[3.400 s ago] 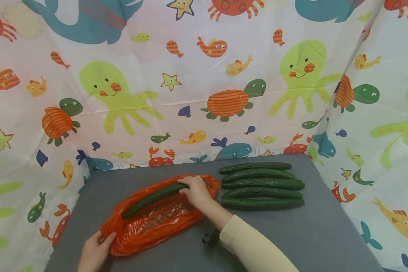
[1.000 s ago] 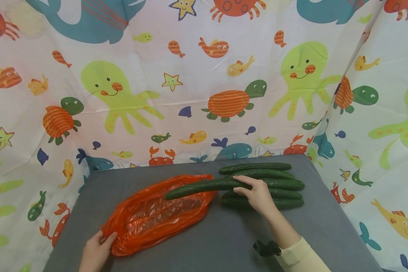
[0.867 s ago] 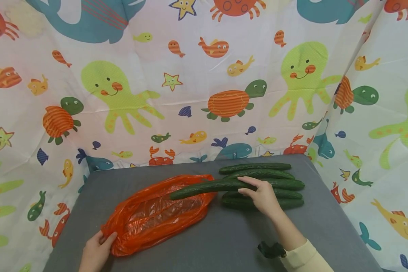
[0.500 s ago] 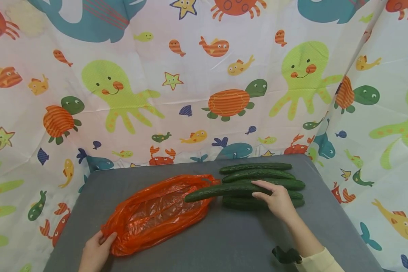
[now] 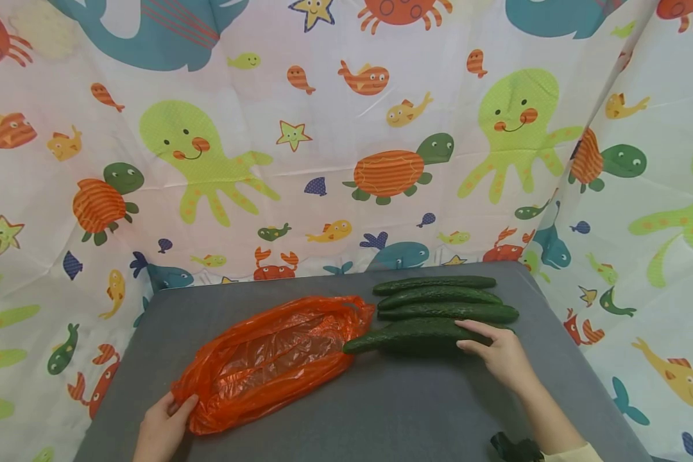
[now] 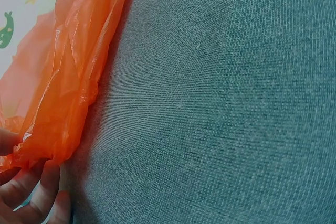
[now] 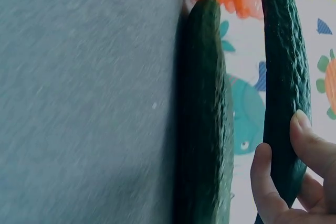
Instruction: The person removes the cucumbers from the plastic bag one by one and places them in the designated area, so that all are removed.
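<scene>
My right hand (image 5: 499,356) grips a long dark green cucumber (image 5: 404,335) near its right end. The cucumber hangs above the front of a row of cucumbers (image 5: 439,295) lying side by side on the grey table, partly hiding the nearest ones. In the right wrist view, thumb and fingers wrap the held cucumber (image 7: 286,87), and a lying cucumber (image 7: 205,124) is apart from it. With my left hand (image 5: 164,423) I pinch the near left corner of an orange plastic bag (image 5: 277,394). In the left wrist view, fingers (image 6: 50,182) bunch the bag's thin film (image 6: 79,87).
Grey cloth covers the table (image 5: 346,423). Behind and beside it hangs a white curtain (image 5: 323,141) printed with sea animals. A dark strap (image 5: 516,446) is at my right wrist.
My right hand has lifted the cucumber out of the orange bag and carried it right and nearer, over the row's front. My left hand stays on the bag's corner.
</scene>
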`<state>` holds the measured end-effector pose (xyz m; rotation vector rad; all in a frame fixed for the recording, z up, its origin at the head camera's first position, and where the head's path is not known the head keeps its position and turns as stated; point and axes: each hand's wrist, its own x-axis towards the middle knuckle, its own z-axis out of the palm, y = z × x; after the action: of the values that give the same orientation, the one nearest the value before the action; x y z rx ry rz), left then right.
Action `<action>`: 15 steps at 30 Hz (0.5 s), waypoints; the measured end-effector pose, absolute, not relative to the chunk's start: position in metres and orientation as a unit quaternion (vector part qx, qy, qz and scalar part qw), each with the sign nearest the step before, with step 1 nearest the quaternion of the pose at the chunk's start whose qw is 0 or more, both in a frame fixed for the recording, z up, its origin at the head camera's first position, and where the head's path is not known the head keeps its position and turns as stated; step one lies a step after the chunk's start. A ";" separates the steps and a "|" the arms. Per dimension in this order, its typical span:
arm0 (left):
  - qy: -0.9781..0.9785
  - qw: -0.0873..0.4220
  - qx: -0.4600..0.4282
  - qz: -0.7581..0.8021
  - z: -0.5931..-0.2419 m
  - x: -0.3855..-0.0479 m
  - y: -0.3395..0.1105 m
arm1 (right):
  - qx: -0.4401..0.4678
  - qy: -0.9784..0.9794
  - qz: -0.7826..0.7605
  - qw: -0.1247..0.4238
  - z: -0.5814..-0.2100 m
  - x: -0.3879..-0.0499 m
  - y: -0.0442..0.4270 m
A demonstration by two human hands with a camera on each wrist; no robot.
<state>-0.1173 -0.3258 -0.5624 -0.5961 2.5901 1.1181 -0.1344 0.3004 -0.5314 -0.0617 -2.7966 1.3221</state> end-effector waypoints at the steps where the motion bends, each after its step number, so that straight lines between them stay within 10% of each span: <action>1: 0.890 0.129 -0.207 0.384 -0.562 -0.117 -0.326 | -0.023 -0.905 0.425 0.024 -0.532 -0.133 0.303; 15: 0.885 0.132 -0.222 0.388 -0.560 -0.118 -0.324 | -0.043 -0.923 0.383 -0.002 -0.553 -0.117 0.346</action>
<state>-0.1178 -0.3236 -0.5600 -0.6446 2.5674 1.1255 -0.1170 0.3464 -0.5526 -0.1356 -2.9026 1.2059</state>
